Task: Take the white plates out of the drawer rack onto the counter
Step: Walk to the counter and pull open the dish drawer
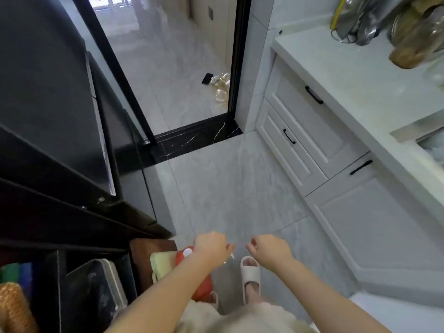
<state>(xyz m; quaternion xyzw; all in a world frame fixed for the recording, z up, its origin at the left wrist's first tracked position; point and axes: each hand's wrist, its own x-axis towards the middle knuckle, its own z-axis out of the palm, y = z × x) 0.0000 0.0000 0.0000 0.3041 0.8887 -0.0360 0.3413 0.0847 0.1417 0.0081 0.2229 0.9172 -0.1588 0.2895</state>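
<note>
Left hand: the bare left hand [211, 246] hangs over the grey tiled floor [228, 183], fingers curled loosely together, clamped on nothing.
Right hand: the bare right hand [270, 248] hangs just beside it, fingers likewise curled in and empty.
White plates: none visible; presumably they sit behind one of the closed fronts (which one, I cannot tell).
Drawers: two pale grey panelled drawer fronts with black bar handles [313, 94] [289, 136] stand shut below the front edge of the counter.
Counter: the white stone counter [336, 66] is bare near its left corner; metal utensils in a holder [360, 22] crowd the back edge.
Step, as I judge it: not yet begun, a drawer must be opened first.
Risks: pulling the wrong front wastes the reach; a fast pull could rattle plates in the rack; plates set too near the counter's front edge could slide off; the beige slippered foot [250, 275] stands where a dropped plate would land.
</note>
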